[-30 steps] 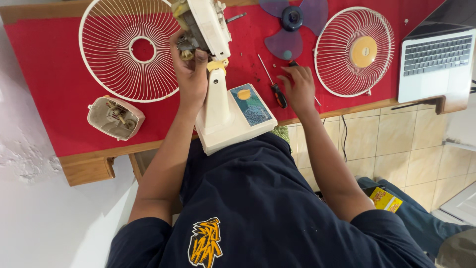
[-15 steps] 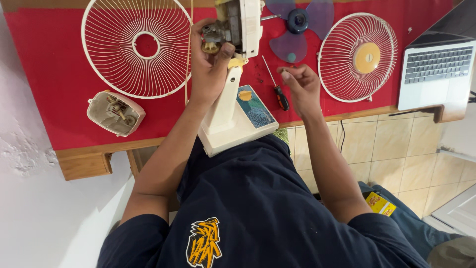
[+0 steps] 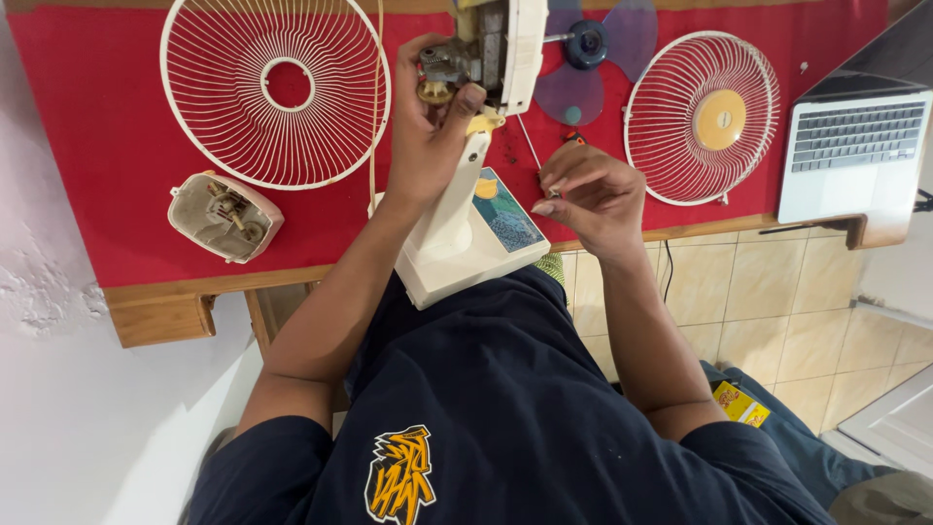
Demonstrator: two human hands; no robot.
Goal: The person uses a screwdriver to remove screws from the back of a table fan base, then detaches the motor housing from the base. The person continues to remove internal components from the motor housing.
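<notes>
A cream desk fan stands stripped on the red-covered table, its base at the table's front edge and its neck rising to the bare motor. My left hand grips the motor from the left, with the thumb on its underside. My right hand hovers just right of the fan's neck, above the table edge. Its fingertips are pinched together on something small that I cannot make out. A thin screwdriver lies on the cloth behind that hand, partly hidden.
A large wire grille lies at the left, a smaller grille with a yellow hub at the right, and a purple fan blade between them. The cream motor cover sits front left. A laptop occupies the right end. A yellow packet lies on the tiled floor.
My right hand has lifted off the screwdriver on the cloth and come toward the fan's neck with its fingers pinched. My left hand has stayed on the motor.
</notes>
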